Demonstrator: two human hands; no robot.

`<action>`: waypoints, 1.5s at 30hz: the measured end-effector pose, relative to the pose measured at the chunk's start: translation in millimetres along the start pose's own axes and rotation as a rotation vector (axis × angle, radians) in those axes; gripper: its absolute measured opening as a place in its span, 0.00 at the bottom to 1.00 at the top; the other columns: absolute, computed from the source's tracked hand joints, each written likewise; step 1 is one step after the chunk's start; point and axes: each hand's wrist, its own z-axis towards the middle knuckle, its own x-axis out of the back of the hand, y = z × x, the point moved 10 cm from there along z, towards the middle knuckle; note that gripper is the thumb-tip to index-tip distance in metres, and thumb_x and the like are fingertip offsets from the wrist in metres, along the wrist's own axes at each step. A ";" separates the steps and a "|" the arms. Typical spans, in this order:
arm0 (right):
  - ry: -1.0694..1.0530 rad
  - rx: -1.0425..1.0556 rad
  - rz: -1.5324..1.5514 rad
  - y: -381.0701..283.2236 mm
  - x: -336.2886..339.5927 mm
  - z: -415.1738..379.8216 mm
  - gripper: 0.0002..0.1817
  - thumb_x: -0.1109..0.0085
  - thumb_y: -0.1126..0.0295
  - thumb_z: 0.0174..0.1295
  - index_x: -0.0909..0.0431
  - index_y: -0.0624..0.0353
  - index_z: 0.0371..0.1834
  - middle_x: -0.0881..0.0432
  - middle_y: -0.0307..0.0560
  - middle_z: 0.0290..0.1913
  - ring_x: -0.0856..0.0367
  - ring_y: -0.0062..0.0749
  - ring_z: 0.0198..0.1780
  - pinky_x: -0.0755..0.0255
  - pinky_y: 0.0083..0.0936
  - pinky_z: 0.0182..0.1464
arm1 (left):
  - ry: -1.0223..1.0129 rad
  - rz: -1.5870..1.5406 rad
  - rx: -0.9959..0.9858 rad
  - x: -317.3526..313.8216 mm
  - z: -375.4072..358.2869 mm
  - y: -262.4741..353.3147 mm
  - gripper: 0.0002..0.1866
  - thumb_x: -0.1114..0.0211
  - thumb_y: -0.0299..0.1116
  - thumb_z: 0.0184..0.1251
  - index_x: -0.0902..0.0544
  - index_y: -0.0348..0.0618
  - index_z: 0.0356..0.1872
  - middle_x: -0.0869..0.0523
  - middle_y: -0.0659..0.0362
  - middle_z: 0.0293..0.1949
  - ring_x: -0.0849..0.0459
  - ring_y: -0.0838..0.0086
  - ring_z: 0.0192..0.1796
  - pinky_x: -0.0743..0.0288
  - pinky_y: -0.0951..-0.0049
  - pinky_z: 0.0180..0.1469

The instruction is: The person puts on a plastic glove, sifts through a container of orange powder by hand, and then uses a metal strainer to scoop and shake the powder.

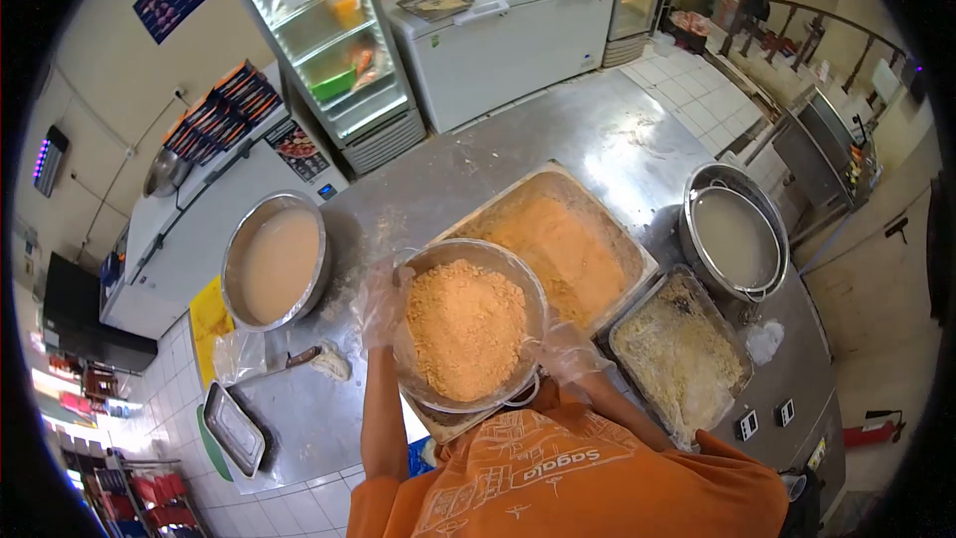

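Note:
A round metal sieve bowl [510, 261] full of orange crumb mix [465, 327] sits in front of me, over the near corner of a large rectangular tray [637, 249] of the same orange mix. My left hand [378, 301], in a clear plastic glove, grips the bowl's left rim. My right hand [566, 351], gloved too, grips its right rim near the lower edge. Both of my forearms reach up from my orange shirt.
A metal bowl of pale batter [274, 259] stands at the left, a pot of whitish liquid [735, 234] at the right, a tray of pale coated pieces [681, 354] beside it. A small empty tray [234, 428] and a knife [289, 364] lie near the steel table's left edge.

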 end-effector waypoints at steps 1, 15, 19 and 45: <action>0.013 0.009 0.011 0.3 0.8 -1.5 0.29 0.45 0.52 0.66 0.31 0.65 0.60 0.21 0.59 0.43 0.21 0.48 0.45 0.26 0.38 0.50 | -0.115 -0.014 0.018 -19.4 9.9 -4.7 0.25 0.38 0.45 0.67 0.23 0.42 0.59 0.18 0.46 0.47 0.20 0.48 0.49 0.27 0.53 0.50; 0.572 0.520 -0.332 -14.4 45.6 41.7 0.20 0.54 0.61 0.72 0.28 0.61 0.59 0.22 0.59 0.50 0.24 0.46 0.53 0.29 0.38 0.56 | -0.278 -0.232 0.174 17.1 15.7 -22.7 0.22 0.36 0.45 0.65 0.21 0.37 0.52 0.15 0.44 0.34 0.16 0.53 0.38 0.26 0.59 0.43; -0.030 0.031 0.000 -36.3 95.8 94.8 0.25 0.50 0.52 0.68 0.22 0.63 0.54 0.17 0.57 0.42 0.19 0.47 0.44 0.26 0.39 0.51 | -0.107 -0.130 0.249 37.0 -16.3 -54.8 0.21 0.40 0.44 0.69 0.23 0.36 0.53 0.13 0.41 0.39 0.15 0.49 0.44 0.24 0.56 0.45; 0.472 -0.172 0.710 36.4 124.8 102.3 0.19 0.40 0.54 0.64 0.17 0.61 0.41 0.17 0.44 0.35 0.21 0.29 0.37 0.26 0.33 0.41 | 0.303 -0.801 0.509 31.8 -106.0 -16.1 0.13 0.47 0.37 0.78 0.19 0.38 0.43 0.18 0.59 0.31 0.22 0.78 0.32 0.25 0.70 0.36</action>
